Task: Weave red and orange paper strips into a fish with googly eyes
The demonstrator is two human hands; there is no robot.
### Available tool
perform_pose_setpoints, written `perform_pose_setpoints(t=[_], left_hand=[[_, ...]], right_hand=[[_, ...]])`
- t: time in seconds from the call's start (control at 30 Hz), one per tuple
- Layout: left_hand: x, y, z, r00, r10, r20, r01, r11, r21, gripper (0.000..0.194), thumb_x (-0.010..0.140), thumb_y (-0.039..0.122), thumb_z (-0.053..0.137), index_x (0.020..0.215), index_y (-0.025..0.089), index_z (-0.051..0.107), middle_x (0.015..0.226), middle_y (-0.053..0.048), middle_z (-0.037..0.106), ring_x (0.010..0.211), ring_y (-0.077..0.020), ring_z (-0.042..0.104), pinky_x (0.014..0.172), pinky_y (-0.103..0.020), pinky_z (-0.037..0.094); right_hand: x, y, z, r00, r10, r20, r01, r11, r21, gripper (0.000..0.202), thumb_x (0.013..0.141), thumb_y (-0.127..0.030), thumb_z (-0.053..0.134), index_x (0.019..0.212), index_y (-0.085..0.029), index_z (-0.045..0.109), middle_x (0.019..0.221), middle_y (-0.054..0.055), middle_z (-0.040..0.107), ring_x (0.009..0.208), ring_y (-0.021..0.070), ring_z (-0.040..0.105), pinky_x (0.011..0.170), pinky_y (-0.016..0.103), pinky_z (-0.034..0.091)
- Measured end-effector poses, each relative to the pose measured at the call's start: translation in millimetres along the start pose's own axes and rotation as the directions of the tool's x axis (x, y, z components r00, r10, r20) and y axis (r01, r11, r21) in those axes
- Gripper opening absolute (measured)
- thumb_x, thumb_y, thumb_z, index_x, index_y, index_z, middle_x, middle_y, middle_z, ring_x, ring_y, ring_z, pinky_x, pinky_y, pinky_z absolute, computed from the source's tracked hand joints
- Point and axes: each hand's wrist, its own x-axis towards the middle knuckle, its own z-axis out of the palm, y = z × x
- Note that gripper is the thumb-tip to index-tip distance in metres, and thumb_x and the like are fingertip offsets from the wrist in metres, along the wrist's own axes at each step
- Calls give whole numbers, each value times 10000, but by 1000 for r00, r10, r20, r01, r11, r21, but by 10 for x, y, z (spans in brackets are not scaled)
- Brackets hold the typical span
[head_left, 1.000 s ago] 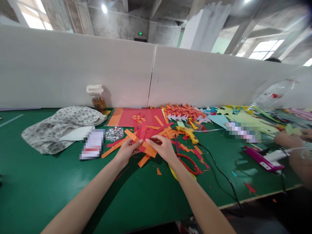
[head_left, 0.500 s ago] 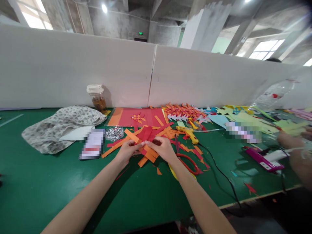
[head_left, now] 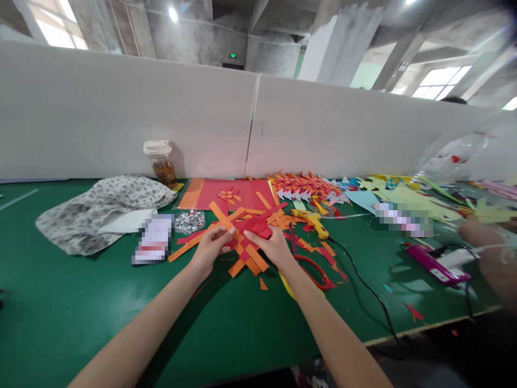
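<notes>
Both hands grip a piece of interwoven red and orange paper strips just above the green table. My left hand pinches its left side between thumb and fingers. On the right side, my right hand holds the red strips with its thumb on top and its fingers curled. Loose orange and red strips lie under and around the hands. Beyond them a small woven paper fish rests on red paper sheets. Beside my right forearm are scissors with red and yellow handles.
A yellow glue gun with a black cord lies to the right, near a purple power strip. Leftward are a bag of googly eyes, a phone, a patterned cloth and a lidded cup. Another person's hand is far right.
The woven strips have turned and spread in my hands, showing more of the checkered weave. My thumbs have moved slightly apart, and one orange strip now points farther up.
</notes>
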Motion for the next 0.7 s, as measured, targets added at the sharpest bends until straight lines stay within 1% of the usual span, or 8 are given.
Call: perform_pose_setpoints(t=[0.1, 0.2, 0.3, 0.43, 0.5, 0.57, 0.6, 0.7], left_hand=[[14, 9, -12, 998, -17, -56, 15, 999, -37, 352, 568, 393, 787, 725, 161, 574, 669, 45, 544, 622, -67, 557, 522, -143, 453], [21, 13, -14, 998, -32, -59, 29, 999, -46, 366, 565, 390, 792, 760, 163, 581, 683, 44, 542, 613, -61, 557, 509, -140, 456], [19, 16, -8, 998, -42, -55, 38, 998, -58, 391, 553, 393, 798, 794, 163, 595, 713, 32, 558, 626, -76, 571, 524, -168, 489], [16, -2, 5, 998, -58, 26, 60, 997, -42, 402, 561, 343, 807, 852, 164, 596, 786, 0, 593, 721, -117, 610, 601, -218, 534], [17, -26, 11, 996, -85, 8, 86, 996, -20, 443, 527, 267, 834, 880, 167, 586, 800, -1, 582, 745, -123, 616, 614, -221, 542], [13, -53, 17, 993, -118, -12, 118, 993, 0, 504, 484, 198, 852, 903, 169, 573, 781, 12, 560, 721, -117, 617, 606, -222, 548], [8, -64, 19, 992, -130, 1, 130, 991, 13, 531, 476, 179, 854, 923, 169, 567, 764, 19, 553, 700, -113, 618, 604, -225, 550], [-16, -89, 26, 984, -145, 106, 137, 987, 79, 587, 483, 165, 850, 987, 162, 550, 680, 48, 549, 617, -99, 611, 592, -225, 545]], right_hand=[[4, 14, -3, 1000, 6, -4, -6, 1000, -27, 319, 674, -473, 664, 680, -156, 623, 636, 5, 615, 605, 152, 551, 601, 276, 456], [9, 25, -9, 1000, -1, 3, 1, 999, -41, 326, 675, -477, 659, 661, -155, 607, 634, 2, 606, 610, 147, 545, 603, 269, 453], [15, 31, -11, 1000, 8, 2, -8, 999, -38, 339, 666, -485, 658, 671, -148, 618, 638, 9, 613, 615, 152, 551, 603, 269, 454], [17, 30, -7, 1000, 1, -20, -1, 1000, -3, 313, 663, -466, 658, 692, -154, 640, 653, 12, 628, 627, 158, 564, 602, 270, 453], [16, 26, -5, 999, 6, -37, -6, 1000, 4, 291, 659, -449, 663, 660, -160, 627, 630, 3, 617, 604, 147, 553, 586, 261, 446], [14, 24, -3, 999, 17, -45, -16, 1000, 15, 276, 655, -433, 669, 632, -164, 610, 611, -7, 606, 581, 134, 542, 574, 251, 439], [15, 25, -3, 998, 23, -52, -22, 1000, 21, 274, 652, -427, 672, 617, -165, 600, 599, -11, 599, 570, 129, 536, 568, 247, 435], [21, 37, -4, 997, 29, -71, -27, 999, 34, 268, 649, -408, 678, 598, -164, 581, 579, -14, 579, 553, 124, 523, 545, 239, 423]])
